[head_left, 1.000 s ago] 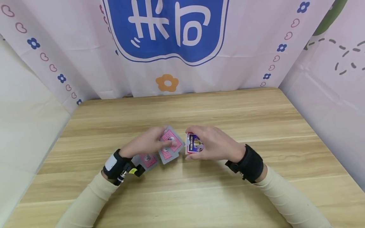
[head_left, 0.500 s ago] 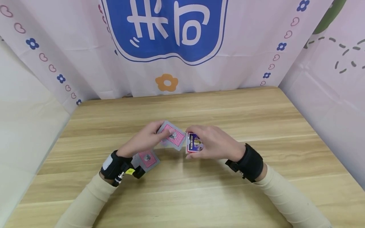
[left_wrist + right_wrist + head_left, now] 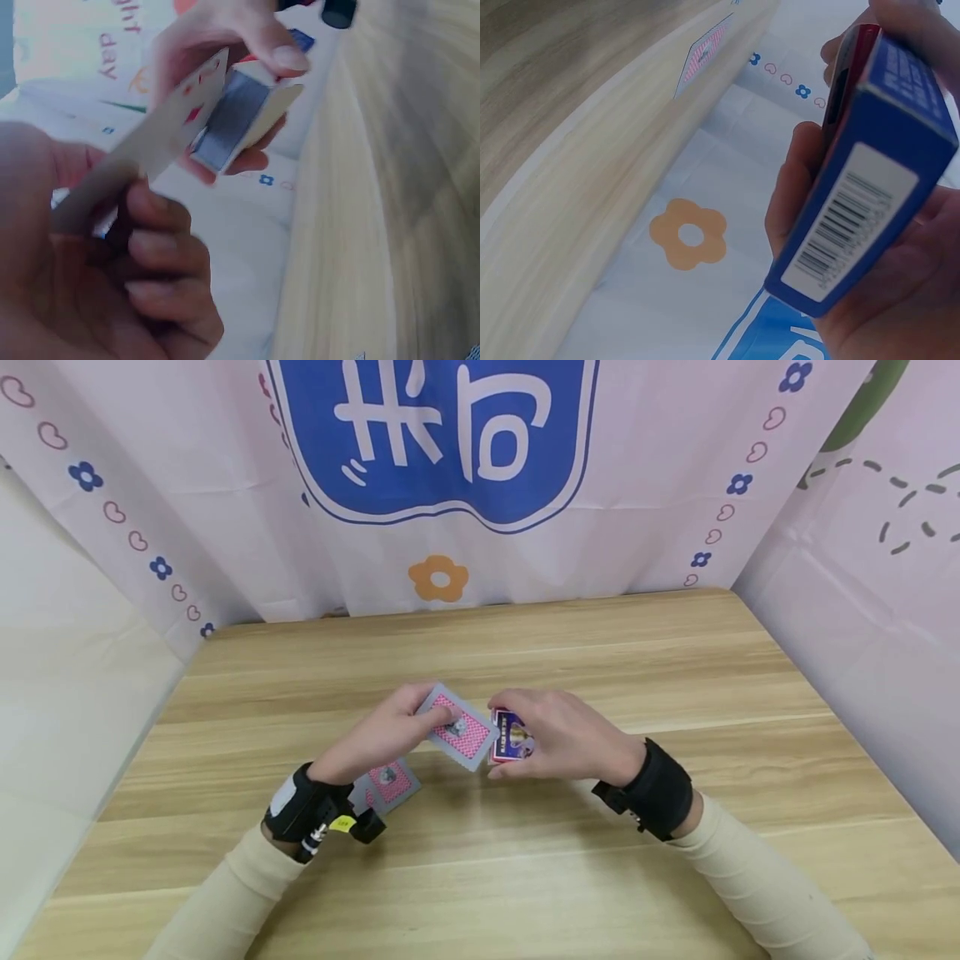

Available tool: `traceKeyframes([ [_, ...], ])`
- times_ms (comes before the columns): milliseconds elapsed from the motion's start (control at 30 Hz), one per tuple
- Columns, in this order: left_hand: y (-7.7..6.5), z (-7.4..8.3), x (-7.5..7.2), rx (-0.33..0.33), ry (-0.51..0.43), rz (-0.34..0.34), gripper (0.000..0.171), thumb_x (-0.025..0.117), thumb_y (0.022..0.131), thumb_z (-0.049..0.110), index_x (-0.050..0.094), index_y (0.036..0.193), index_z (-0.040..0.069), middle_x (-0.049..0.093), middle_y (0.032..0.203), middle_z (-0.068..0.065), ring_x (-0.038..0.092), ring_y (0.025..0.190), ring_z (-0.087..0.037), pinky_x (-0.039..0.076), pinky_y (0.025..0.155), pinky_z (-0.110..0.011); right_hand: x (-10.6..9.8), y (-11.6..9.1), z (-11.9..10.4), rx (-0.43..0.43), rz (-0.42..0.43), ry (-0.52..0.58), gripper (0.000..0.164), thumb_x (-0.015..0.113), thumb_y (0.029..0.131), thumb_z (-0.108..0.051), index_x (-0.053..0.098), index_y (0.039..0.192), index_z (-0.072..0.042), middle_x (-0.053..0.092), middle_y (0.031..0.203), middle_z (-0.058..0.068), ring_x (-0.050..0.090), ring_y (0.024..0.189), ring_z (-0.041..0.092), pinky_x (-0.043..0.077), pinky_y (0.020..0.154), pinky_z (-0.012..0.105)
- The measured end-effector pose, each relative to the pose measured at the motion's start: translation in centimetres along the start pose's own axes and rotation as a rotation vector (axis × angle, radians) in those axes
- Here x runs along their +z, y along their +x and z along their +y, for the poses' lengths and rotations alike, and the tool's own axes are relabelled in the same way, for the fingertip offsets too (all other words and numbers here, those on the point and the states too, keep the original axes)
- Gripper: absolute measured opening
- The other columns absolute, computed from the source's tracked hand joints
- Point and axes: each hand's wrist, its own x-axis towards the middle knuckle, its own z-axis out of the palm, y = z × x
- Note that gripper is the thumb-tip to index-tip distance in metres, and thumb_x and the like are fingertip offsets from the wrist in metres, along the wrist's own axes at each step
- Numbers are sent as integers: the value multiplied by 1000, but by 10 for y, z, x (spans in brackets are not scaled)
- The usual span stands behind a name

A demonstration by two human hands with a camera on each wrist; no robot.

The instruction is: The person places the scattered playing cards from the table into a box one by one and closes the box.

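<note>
My left hand [image 3: 386, 731] pinches a playing card [image 3: 467, 735] with a pink patterned back, thumb on top and fingers beneath. In the left wrist view, red pips show on the face of that card [image 3: 169, 124]. My right hand [image 3: 573, 739] grips a blue card box [image 3: 513, 737] by its opposite edges. The box's open end [image 3: 238, 112] faces left, and the card's far corner overlaps it in the head view. A barcode label shows on the box [image 3: 847, 225] in the right wrist view. More playing cards [image 3: 393, 782] lie on the table by my left wrist, partly hidden.
The wood-grain table [image 3: 525, 868] spreads beneath both hands. A white printed cloth [image 3: 645, 468] with a blue emblem hangs along the back edge, and pale cloth walls [image 3: 67, 718] stand at the sides. Each wrist wears a black strap [image 3: 656, 789] with a camera.
My left hand first lifted its card up off another one, then lowered it right to the box opening. The second card beneath no longer shows. My right hand and the box have stayed put.
</note>
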Motion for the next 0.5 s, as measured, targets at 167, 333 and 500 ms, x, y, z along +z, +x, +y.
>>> traceKeyframes([
  [167, -1, 4, 10, -1, 10, 58, 26, 49, 110, 26, 64, 117, 6, 68, 106, -9, 57, 90, -20, 47, 81, -33, 1, 0, 0, -4, 0, 3, 70, 91, 79, -46, 62, 129, -6, 70, 100, -2, 60, 77, 5, 50, 65, 19],
  [333, -3, 7, 21, 17, -12, 141, 26, 48, 111, 24, 63, 120, 5, 70, 106, -10, 54, 85, -20, 43, 73, -30, 1, 0, -1, 4, 10, 11, 71, 92, 79, -45, 62, 130, -7, 71, 102, -1, 61, 78, 4, 50, 65, 19],
  [500, -5, 12, 31, 65, -46, 215, 29, 46, 113, 26, 59, 127, 4, 69, 115, -13, 54, 85, -19, 44, 70, -28, 0, 0, -1, 31, 45, 28, 71, 94, 77, -39, 62, 129, -4, 73, 107, 2, 64, 82, 5, 54, 69, 19],
])
